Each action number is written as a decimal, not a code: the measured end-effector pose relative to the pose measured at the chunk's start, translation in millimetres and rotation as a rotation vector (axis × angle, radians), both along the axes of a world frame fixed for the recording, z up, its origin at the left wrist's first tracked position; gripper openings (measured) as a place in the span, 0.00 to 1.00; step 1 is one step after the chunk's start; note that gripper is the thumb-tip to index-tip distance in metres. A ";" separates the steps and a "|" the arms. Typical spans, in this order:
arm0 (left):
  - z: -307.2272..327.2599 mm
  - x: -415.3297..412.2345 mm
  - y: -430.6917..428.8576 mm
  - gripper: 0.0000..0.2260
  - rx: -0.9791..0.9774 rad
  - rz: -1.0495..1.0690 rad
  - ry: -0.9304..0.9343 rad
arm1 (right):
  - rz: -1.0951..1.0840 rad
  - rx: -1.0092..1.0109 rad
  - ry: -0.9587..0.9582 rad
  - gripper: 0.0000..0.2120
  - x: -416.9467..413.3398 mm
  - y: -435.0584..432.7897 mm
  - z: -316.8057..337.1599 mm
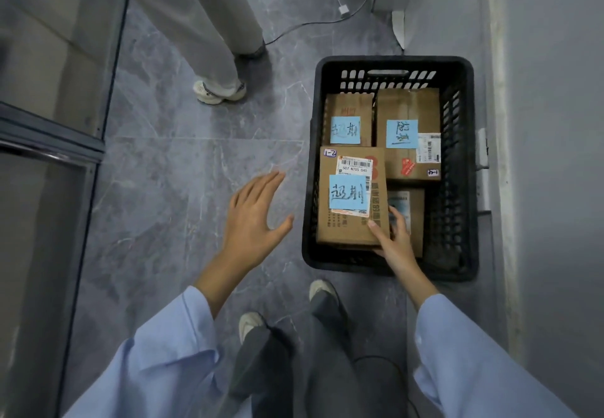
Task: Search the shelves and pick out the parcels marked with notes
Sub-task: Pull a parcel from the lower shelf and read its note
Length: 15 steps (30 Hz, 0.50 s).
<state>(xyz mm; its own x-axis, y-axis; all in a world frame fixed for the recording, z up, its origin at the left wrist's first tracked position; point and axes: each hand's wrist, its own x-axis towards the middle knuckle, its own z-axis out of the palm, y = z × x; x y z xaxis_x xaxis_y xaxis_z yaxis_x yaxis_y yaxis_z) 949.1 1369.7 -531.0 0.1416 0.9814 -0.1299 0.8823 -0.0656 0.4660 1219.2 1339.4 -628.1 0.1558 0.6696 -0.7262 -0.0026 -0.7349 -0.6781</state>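
Observation:
A black plastic crate (389, 64) stands on the floor to the right. Inside lie several cardboard parcels. The front parcel (346, 228) carries a blue note (348, 192) and a barcode label. Two more parcels at the back, the back left parcel (348, 107) and the back right parcel (408, 104), each bear a blue note too. A fourth parcel (413, 208) lies partly under the front one. My right hand (397, 241) holds the front parcel at its near right corner, thumb on top. My left hand (251, 218) hovers open over the floor, left of the crate.
Another person's legs and shoes (219, 89) stand on the grey marble floor ahead. A metal shelf frame (49, 143) runs along the left. A cable with a white plug (343, 9) lies on the floor behind the crate. A wall (539, 123) closes the right side.

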 end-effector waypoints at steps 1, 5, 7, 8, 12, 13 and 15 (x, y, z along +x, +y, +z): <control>-1.5 -0.3 0.3 0.30 -0.007 0.007 0.001 | -0.004 -0.010 -0.006 0.30 -2.4 2.8 -6.1; -8.1 -2.6 -0.6 0.30 -0.026 0.017 0.015 | 0.024 -0.033 -0.043 0.32 -10.0 11.9 -31.0; -10.5 -3.7 -1.9 0.30 -0.025 0.013 0.015 | 0.023 -0.045 -0.047 0.32 -10.9 15.2 -41.4; -11.3 -4.4 -2.5 0.30 -0.023 0.013 0.015 | 0.031 -0.052 -0.054 0.31 -10.7 16.6 -44.9; -13.7 -7.9 -7.8 0.30 -0.016 0.028 0.032 | 0.074 -0.070 -0.086 0.30 -7.3 18.2 -53.6; -13.7 -8.9 -9.5 0.30 -0.017 0.030 0.032 | 0.083 -0.068 -0.095 0.30 -6.6 17.7 -54.9; -13.1 -10.0 -13.0 0.30 -0.021 0.032 0.033 | 0.096 -0.064 -0.109 0.29 -4.7 16.3 -55.0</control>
<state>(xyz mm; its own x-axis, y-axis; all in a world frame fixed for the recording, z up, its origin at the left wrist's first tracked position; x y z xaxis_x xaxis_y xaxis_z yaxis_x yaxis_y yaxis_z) 939.1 1356.7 -544.1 0.1052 0.9823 -0.1550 0.8989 -0.0273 0.4373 1214.5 1355.7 -683.2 0.1734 0.6383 -0.7500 0.1403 -0.7698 -0.6227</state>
